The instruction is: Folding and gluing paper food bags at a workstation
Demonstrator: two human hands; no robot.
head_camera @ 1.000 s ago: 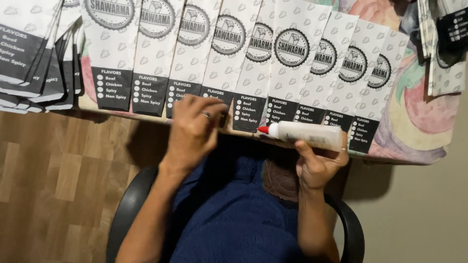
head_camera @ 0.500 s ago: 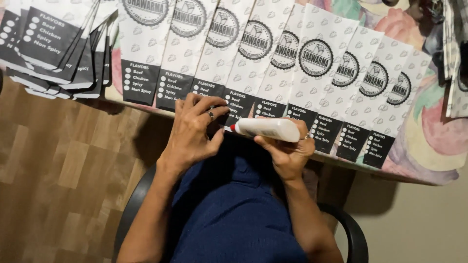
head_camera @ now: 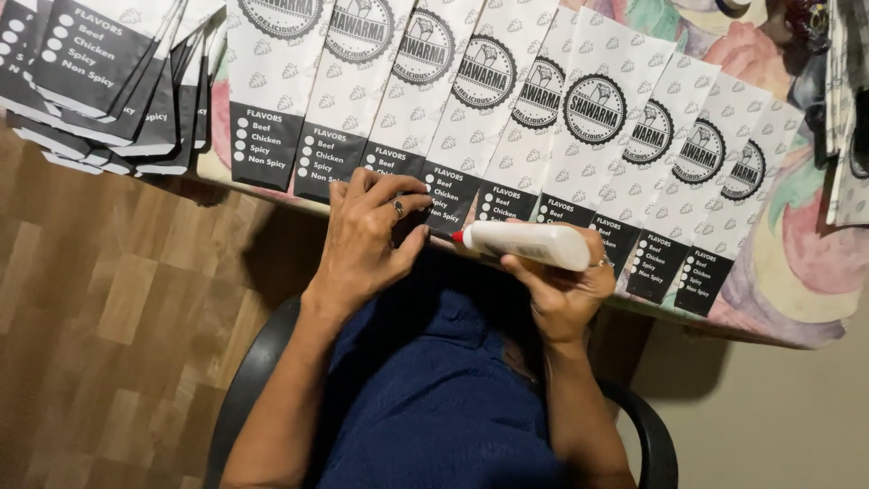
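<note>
Fingers [head_camera: 579, 263] of the right hand [head_camera: 563, 294] curl from below around a white glue bottle [head_camera: 529, 244], which lies nearly level with its red tip [head_camera: 458, 237] pointing toward nine o'clock; the thumb presses the bottle's underside near its middle and a ringed finger wraps over its blunt end at three o'clock. That red tip sits at the black bottom strip of one paper bag [head_camera: 450, 195] in the row, just beside the left hand's thumb. Over at about ten o'clock from the bottle, the left hand [head_camera: 369, 234] is bent loosely, not clenched, its fingertips [head_camera: 412, 186] pinching the lower edge of that same bag, a ring showing on one finger, the thumb reaching under the hanging edge toward the tip. So the bottle's working end lies between the two hands, close to the left thumb and well forward of the right fingers that grip its body. A long row of overlapping white paper bags [head_camera: 579, 118] with round black emblems and black bottom panels runs from nine to three o'clock along the table edge [head_camera: 769, 326], which is covered by a pastel patterned cloth. At ten o'clock a fanned stack of the same bags [head_camera: 100, 81] hangs over the edge. Below, at six o'clock, are a dark blue lap [head_camera: 434, 407], a black chair [head_camera: 647, 435] and a wood-pattern floor [head_camera: 100, 335].
</note>
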